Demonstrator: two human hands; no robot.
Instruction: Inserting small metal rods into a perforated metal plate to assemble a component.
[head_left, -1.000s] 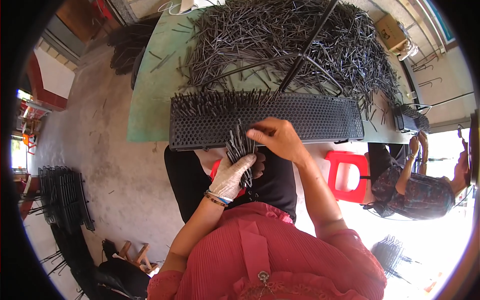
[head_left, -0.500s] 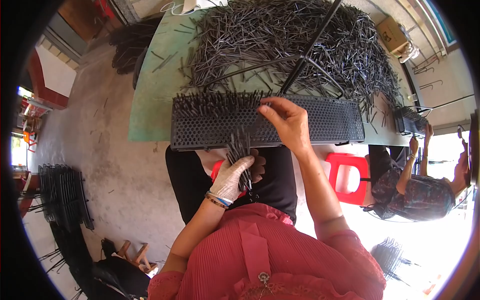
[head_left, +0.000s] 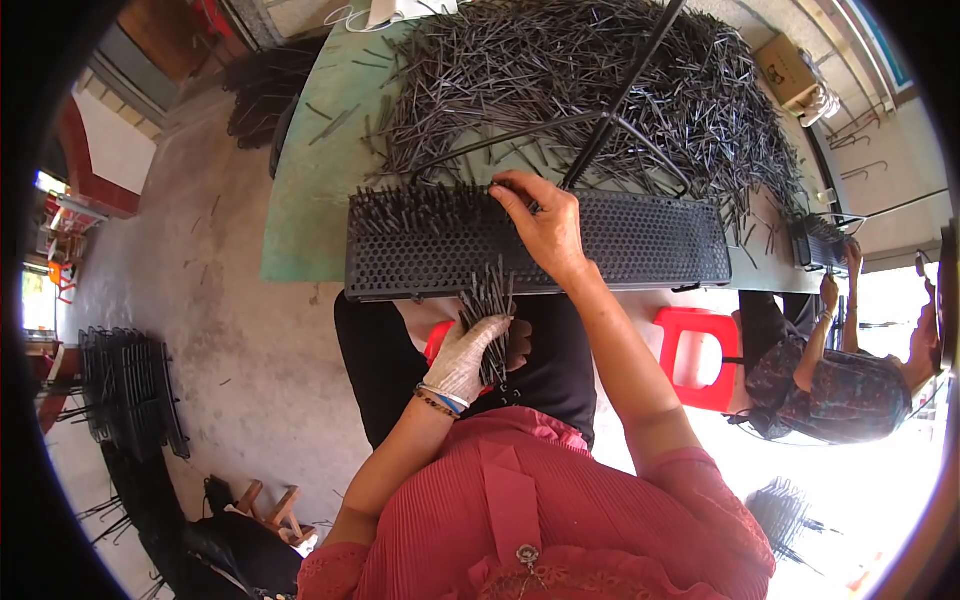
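Observation:
A long black perforated panel point(head_left: 640, 235) lies along the near table edge, above my lap. Many thin black sticks point(head_left: 420, 208) stand in the holes of its left part, mostly along the far side. My right hand point(head_left: 545, 220), bare, reaches over the panel with thumb and forefinger pinched at the right end of the standing sticks. A black stick seems to be between those fingertips, though the hand partly hides it. Below the panel's front edge, my left hand point(head_left: 462, 362) in a pale glove is closed around a bundle of black sticks point(head_left: 488, 300).
Behind the panel a big heap of loose black sticks point(head_left: 560, 80) covers the green tabletop point(head_left: 300, 220). A black metal frame point(head_left: 607, 115) rises over the panel. A red stool point(head_left: 695, 360) and a co-worker point(head_left: 830, 385) are at the right; black racks point(head_left: 125, 390) stand at the left.
My right hand has moved left and slightly away from me along the row of standing sticks. My left hand still holds the bundle, shifted a little.

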